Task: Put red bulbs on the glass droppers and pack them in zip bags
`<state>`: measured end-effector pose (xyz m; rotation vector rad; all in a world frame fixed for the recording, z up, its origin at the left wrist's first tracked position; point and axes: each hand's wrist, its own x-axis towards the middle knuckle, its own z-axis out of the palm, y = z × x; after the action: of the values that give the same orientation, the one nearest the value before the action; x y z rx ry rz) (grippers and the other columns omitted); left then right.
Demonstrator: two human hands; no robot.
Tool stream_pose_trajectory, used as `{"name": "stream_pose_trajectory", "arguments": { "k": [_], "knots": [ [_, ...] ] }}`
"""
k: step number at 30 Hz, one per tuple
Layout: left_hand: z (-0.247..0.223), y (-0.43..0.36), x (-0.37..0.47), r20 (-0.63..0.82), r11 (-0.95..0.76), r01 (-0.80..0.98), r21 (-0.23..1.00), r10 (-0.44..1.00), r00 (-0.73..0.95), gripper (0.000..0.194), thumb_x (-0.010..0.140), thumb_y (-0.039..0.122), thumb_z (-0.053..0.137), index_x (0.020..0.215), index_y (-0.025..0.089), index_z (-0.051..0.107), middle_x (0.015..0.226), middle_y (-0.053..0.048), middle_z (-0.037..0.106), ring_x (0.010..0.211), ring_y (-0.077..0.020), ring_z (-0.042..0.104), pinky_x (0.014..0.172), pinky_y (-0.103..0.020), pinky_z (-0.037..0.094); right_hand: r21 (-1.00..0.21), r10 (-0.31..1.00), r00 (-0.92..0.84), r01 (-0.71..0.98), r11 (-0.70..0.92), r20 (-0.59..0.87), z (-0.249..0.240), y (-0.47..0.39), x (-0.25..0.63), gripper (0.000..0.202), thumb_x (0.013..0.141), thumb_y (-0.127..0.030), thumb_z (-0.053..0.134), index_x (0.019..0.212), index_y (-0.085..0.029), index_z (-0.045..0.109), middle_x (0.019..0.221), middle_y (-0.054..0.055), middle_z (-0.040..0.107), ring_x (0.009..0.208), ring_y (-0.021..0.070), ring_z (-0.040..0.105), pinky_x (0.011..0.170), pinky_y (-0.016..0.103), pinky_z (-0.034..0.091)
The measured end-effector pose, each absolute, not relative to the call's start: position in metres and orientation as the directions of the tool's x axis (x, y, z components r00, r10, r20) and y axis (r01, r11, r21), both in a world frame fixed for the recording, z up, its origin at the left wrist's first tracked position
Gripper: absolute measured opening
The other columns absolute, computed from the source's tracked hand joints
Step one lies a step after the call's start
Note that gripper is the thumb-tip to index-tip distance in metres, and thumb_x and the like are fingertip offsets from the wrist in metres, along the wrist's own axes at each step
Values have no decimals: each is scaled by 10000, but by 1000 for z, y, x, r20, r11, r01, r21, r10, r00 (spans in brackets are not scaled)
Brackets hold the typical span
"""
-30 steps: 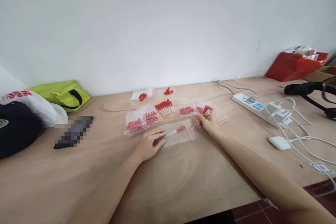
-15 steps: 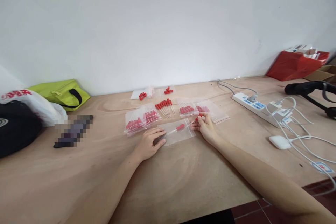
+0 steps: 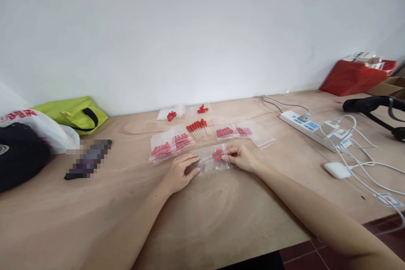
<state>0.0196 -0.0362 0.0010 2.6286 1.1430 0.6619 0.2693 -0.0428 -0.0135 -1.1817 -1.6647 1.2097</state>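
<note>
A clear zip bag (image 3: 207, 168) lies on the wooden table with two red-bulbed droppers (image 3: 217, 154) in it, bulbs toward the right. My left hand (image 3: 183, 171) holds the bag's left end between thumb and fingers. At the bag's right end my right hand (image 3: 240, 157) is closed, its fingertips on the red bulb of one dropper. Behind are loose droppers (image 3: 196, 125) in a row. Filled bags lie to their left (image 3: 167, 145) and right (image 3: 225, 131). Two red tied bundles (image 3: 171, 116) sit on bags farther back.
A power strip (image 3: 308, 128) with white cables and a white charger (image 3: 337, 170) lies at right. Beyond are a black headset-like object (image 3: 370, 107) and a red bag (image 3: 354, 78). At left are a green bag (image 3: 69, 112), a black cap (image 3: 23, 156) and a blurred dark object (image 3: 90, 158).
My right hand has moved left and slightly down, and the second dropper has gone from outside the bag's right end into it. My left hand has stayed in place.
</note>
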Motion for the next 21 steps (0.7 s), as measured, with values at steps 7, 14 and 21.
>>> {"name": "stream_pose_trajectory", "arguments": {
  "k": [7,14,21],
  "knots": [
    [0,-35,19,332,-692,633,348,722,607,268,791,328,518,1014,216,617,1092,-59,612,1033,-211,545,886,-388,431,-959,962,-270,255,120,48,-17,-32,270,372,633,-355,654,931,-134,617,637,-8,580,548,80,482,526,200,405],
    [0,-35,18,308,-674,645,360,739,600,282,789,323,521,1032,212,610,1111,-62,600,1056,-216,529,907,-396,419,-972,893,-438,233,6,-100,-7,-28,288,285,659,-427,610,685,-143,601,556,-27,545,501,70,476,502,201,409],
    [-1,-34,17,299,-683,637,358,730,614,289,787,313,525,1046,213,606,1128,-68,587,1060,-223,522,904,-411,418,-879,988,-150,474,49,-25,8,5,283,199,692,-329,576,620,-148,536,483,-36,516,455,74,482,479,192,390]
  ]
}}
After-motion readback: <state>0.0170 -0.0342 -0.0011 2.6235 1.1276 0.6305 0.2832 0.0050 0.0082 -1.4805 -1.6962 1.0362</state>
